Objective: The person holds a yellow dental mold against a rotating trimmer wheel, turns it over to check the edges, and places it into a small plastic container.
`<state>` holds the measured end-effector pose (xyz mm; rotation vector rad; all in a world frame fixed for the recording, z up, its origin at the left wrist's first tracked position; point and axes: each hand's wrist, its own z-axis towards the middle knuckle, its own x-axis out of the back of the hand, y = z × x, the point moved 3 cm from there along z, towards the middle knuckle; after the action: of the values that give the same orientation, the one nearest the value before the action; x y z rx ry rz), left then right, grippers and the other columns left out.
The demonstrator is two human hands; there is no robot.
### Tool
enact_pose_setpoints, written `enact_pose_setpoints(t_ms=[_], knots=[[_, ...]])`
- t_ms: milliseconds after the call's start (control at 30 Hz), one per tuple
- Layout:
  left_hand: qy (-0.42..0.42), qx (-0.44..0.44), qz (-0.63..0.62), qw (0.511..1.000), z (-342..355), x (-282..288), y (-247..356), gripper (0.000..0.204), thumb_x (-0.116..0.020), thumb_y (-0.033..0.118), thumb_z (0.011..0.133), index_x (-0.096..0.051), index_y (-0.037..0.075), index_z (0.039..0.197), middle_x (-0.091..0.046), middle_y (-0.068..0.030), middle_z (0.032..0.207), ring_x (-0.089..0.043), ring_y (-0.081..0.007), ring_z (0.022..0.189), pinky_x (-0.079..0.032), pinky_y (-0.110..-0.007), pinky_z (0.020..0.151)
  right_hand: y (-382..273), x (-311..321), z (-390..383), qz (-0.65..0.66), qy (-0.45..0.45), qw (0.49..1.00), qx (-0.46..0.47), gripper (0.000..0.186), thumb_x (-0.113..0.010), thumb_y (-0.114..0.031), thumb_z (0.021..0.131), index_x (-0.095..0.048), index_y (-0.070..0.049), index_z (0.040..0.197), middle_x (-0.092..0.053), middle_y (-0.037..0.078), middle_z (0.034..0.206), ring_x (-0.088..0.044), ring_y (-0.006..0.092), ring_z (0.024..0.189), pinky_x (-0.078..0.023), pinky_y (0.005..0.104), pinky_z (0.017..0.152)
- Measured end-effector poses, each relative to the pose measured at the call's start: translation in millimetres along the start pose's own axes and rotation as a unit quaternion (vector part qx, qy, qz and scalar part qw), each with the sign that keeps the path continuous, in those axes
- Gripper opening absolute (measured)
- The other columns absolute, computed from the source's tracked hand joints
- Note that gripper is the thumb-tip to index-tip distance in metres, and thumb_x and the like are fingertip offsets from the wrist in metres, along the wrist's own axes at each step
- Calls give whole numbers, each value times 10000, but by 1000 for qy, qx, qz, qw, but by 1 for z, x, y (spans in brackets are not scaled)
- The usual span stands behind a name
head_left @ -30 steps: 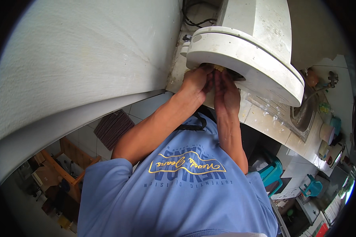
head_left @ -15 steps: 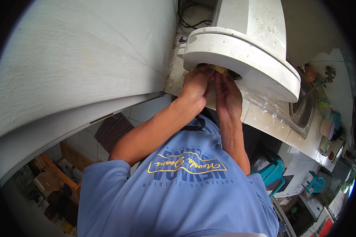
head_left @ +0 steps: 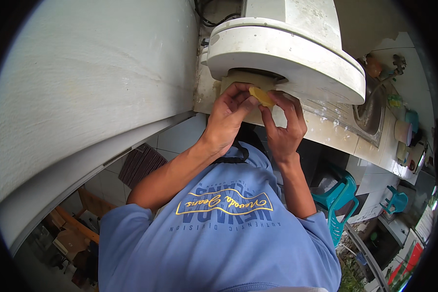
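Between my two hands is a flat, oval yellow piece [head_left: 262,96] that looks like food; I cannot tell its kind. My left hand [head_left: 227,116] pinches its left edge between thumb and fingers. From the other side, my right hand [head_left: 285,119] grips the right edge with its fingertips. Both hands are just in front of a large white machine [head_left: 292,56] with a rounded housing. Its dark opening [head_left: 253,73] faces me, and the inside is mostly hidden.
A tiled counter [head_left: 343,138] runs to the right under the machine, with white spatters and a metal sink [head_left: 372,114]. A white wall panel [head_left: 97,73] stands close on the left. A teal plastic chair [head_left: 338,204] is at the lower right. Black cables [head_left: 211,19] lie behind the machine.
My hands have come back from the machine's opening toward me, bringing the yellow piece into plain view. The opening is now less covered, and the whole view has shifted slightly.
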<state>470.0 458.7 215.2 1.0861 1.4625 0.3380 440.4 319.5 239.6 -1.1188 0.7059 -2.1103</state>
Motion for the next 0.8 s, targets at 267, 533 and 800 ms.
enact_pose_setpoints(t_ms=[267,533,800], knots=[[-38,-50,155,986,-14,-40,8,298,-582,212,994,-633,-13,1183,-681,-37,1000,-583,-98,978,-448,-257,894,5,39,-20,186,-21,968,-170,279,-668,-146,937,-649,69,1114,-717,131,963,-690,180,843,-546,288,765],[-66,-74,267,958,-28,-102,-24,261,-603,183,972,-684,-38,1084,-712,-55,918,-621,-92,849,-497,-263,805,22,114,-45,337,-25,896,-289,263,-634,-132,961,-638,65,1135,-707,92,895,-663,104,788,-522,216,650],[-118,-141,289,939,-47,-169,-34,281,-645,151,944,-651,-15,1170,-710,-70,956,-632,-102,897,-499,-271,844,18,247,-44,251,-13,950,-186,284,-611,-189,982,-666,48,1127,-659,44,768,-580,72,674,-476,201,611]])
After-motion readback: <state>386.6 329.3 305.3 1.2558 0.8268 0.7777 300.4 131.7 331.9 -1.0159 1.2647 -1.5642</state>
